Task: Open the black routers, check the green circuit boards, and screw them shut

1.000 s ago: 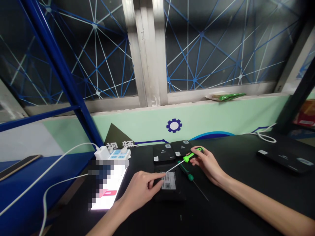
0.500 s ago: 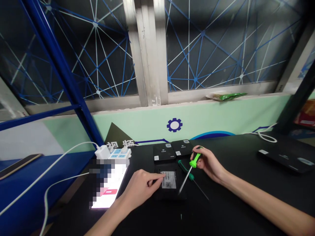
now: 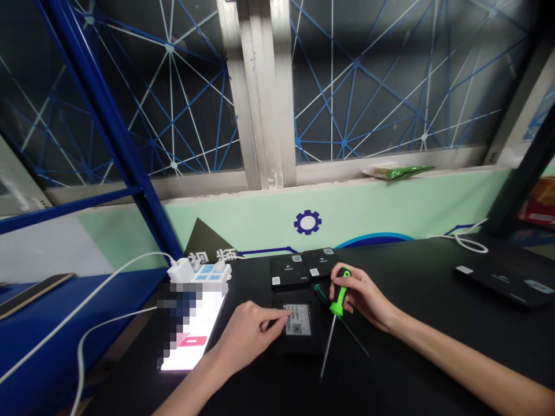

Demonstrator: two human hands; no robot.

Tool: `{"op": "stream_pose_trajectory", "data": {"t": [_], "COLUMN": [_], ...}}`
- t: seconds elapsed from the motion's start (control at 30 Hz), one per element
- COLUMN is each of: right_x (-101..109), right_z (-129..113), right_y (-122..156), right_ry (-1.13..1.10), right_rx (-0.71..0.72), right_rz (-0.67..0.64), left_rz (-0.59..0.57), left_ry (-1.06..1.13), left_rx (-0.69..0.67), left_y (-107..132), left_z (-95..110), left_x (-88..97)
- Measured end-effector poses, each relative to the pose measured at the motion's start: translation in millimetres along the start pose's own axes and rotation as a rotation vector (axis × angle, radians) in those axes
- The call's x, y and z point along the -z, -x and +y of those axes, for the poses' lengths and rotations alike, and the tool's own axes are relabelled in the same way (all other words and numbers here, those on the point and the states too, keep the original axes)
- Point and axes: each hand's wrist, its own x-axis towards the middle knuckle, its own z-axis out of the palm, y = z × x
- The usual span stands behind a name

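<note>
A black flat device (image 3: 299,330) lies face down on the black table (image 3: 416,323), with a white label on its back. My left hand (image 3: 249,335) rests on the device's left side, forefinger stretched out and touching the label's edge, other fingers curled. My right hand (image 3: 359,294) is closed round the green handle of a screwdriver (image 3: 333,320), whose long shaft points down toward me, its tip just off the device's right front corner. A second green-handled screwdriver (image 3: 342,326) lies on the table beneath it.
Two more black boxes (image 3: 303,267) sit behind the device. A lit phone (image 3: 191,329) lies to the left, beside a white power strip (image 3: 202,270) with white cables. Another flat black unit (image 3: 503,280) lies at the far right. Blue steel frame stands at left.
My right hand has swung the screwdriver: its shaft pointed left over the device a second ago and now points down toward me. My left hand has stayed on the device.
</note>
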Motion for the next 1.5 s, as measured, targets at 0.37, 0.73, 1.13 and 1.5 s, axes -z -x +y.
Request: {"op": "stream_pose_trajectory", "data": {"t": [0.37,0.73,1.13,1.5], "right_x": [15.7,14.3,12.9,7.8], "right_z": [1.7,14.2,11.9,11.3], "right_y": [-12.8,-16.7,-15.4,-12.4], "right_ry": [-0.194,-0.132,-0.144,-0.111], "right_rx": [0.084,0.015,0.042,0.063], "right_rz": [0.353,0.355,0.383,0.301], "left_rz": [-0.014,-0.014,0.003,0.004], "left_ry": [0.023,-0.012,-0.015,0.141], "left_rx": [-0.006,-0.009,0.107,0.205], "left_y": [0.3,1.2,-1.3,-4.4], "left_z": [4.6,2.8,3.4,4.4], "left_x": [2.0,1.1,2.6,1.7]}}
